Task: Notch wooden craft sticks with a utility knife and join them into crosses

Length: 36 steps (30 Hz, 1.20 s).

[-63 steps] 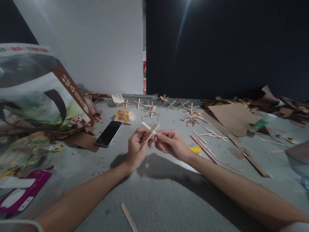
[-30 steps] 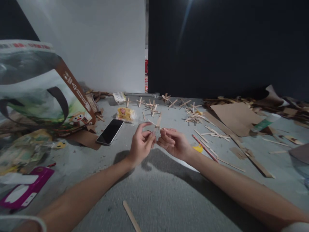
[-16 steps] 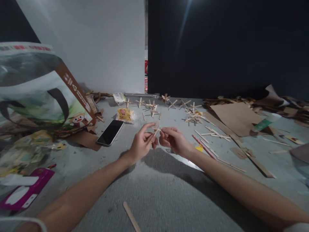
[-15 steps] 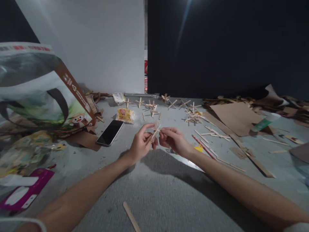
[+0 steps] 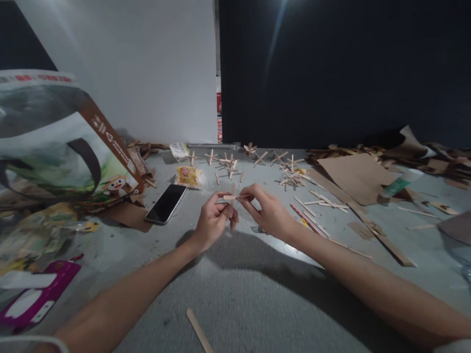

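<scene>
Above the middle of the grey table, my left hand point(image 5: 212, 219) and my right hand point(image 5: 267, 208) hold a small cross of wooden craft sticks point(image 5: 233, 196) between them. One stick stands roughly upright and another lies level across it. The left fingers pinch the cross low and on its left side; the right thumb and index finger grip the right end of the level stick. The exact joint is partly hidden by fingers. A loose craft stick point(image 5: 198, 329) lies on the table near me. Beyond the hands rest several crossed-stick pieces point(image 5: 231, 165).
A black phone point(image 5: 166, 203) and a yellow packet point(image 5: 189, 177) lie left of the hands, near a large printed bag point(image 5: 47, 157). Loose sticks point(image 5: 326, 202), a red striped straw point(image 5: 305, 219), cardboard point(image 5: 353, 179) and a glue stick point(image 5: 401, 183) lie on the right.
The stick cross has turned from a slanted X to an upright plus shape. My right hand has shifted its grip, with its wrist and knuckles raised slightly. The view has moved a little.
</scene>
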{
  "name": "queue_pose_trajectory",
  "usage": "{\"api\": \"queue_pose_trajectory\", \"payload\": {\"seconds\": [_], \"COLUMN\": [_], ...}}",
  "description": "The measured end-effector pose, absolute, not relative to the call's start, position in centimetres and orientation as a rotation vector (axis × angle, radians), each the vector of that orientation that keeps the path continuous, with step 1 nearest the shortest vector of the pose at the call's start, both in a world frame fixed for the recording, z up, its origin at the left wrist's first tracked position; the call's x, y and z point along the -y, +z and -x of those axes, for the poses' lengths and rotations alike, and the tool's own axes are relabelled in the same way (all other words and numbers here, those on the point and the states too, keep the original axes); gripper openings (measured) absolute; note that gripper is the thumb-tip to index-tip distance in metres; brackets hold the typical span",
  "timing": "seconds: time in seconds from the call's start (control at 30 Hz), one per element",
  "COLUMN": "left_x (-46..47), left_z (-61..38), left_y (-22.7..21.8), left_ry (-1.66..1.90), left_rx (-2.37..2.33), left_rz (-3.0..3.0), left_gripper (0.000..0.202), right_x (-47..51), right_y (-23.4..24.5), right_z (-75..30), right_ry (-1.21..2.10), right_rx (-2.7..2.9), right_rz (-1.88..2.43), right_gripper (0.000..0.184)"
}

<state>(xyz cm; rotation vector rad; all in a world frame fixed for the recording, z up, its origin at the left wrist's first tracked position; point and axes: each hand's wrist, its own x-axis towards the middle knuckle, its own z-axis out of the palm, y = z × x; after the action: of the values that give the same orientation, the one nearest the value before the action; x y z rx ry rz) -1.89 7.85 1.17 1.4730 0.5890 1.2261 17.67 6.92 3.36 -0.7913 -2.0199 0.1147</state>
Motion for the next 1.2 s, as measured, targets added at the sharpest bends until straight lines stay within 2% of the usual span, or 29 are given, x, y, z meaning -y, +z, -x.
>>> {"api": "queue_pose_trajectory", "payload": {"seconds": [0.23, 0.5, 0.73, 0.93, 1.1, 1.2], "left_x": [-7.7, -7.4, -7.2, -6.8, -5.9, -5.5], "left_z": [1.8, 1.8, 1.6, 1.4, 1.1, 1.0], "left_y": [1.4, 1.6, 1.4, 1.7, 2.5, 3.0], "left_ry": [1.250, 1.438, 1.630, 1.646, 1.579, 1.562], "left_rx": [-0.585, -0.605, -0.515, -0.478, -0.555, -0.589], "left_rz": [-1.450, -1.455, -1.570, -1.571, -1.542, -1.520], "left_gripper": [0.049, 0.036, 0.037, 0.039, 0.049, 0.048], "right_x": [-6.9, -6.7, -6.3, -6.3, -6.5, -6.5], "right_y": [3.4, 3.1, 2.9, 2.8, 2.3, 2.3], "right_z": [-17.7, -17.7, -17.3, -17.3, -17.1, -17.1], "right_ry": [-0.035, -0.106, -0.203, -0.271, -0.184, -0.130], "right_rx": [2.053, 2.024, 1.982, 1.936, 1.888, 1.859], "right_rz": [0.592, 0.507, 0.373, 0.357, 0.370, 0.356], "right_gripper": [0.010, 0.014, 0.020, 0.023, 0.022, 0.024]}}
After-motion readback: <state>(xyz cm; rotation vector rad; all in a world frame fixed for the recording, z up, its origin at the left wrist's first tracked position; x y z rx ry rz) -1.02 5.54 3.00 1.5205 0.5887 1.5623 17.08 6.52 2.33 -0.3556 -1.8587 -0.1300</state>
